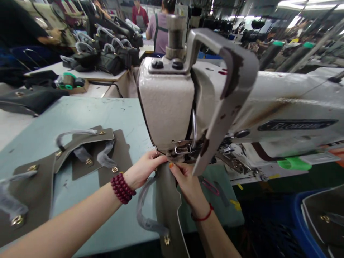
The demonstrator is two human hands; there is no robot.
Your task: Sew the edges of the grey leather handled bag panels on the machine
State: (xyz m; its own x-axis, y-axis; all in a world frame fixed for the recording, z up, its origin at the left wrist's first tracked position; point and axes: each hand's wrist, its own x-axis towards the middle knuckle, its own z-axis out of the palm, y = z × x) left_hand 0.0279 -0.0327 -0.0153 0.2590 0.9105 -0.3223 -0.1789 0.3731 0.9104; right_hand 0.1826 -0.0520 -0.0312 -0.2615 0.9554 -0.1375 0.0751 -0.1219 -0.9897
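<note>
A grey-brown bag panel (167, 200) runs from under the sewing machine head (166, 104) down past the table's front edge. Its handle (141, 211), wrapped in clear plastic, curves out to the left, with gold-coloured fittings. My left hand (145, 167) pinches the panel's far end, just below the machine head. Close beside it, my right hand (186, 181) grips the panel's right edge between thumb and fingers. The machine head hides the needle area and some fingertips.
More bag panels (34, 200) with wrapped handles lie on the pale table (120, 107) at left. Pink-handled scissors or snips (211, 187) lie right of my right hand. A blue basket (292, 215) holding panels stands lower right. Black bags (107, 59) and co-workers are behind.
</note>
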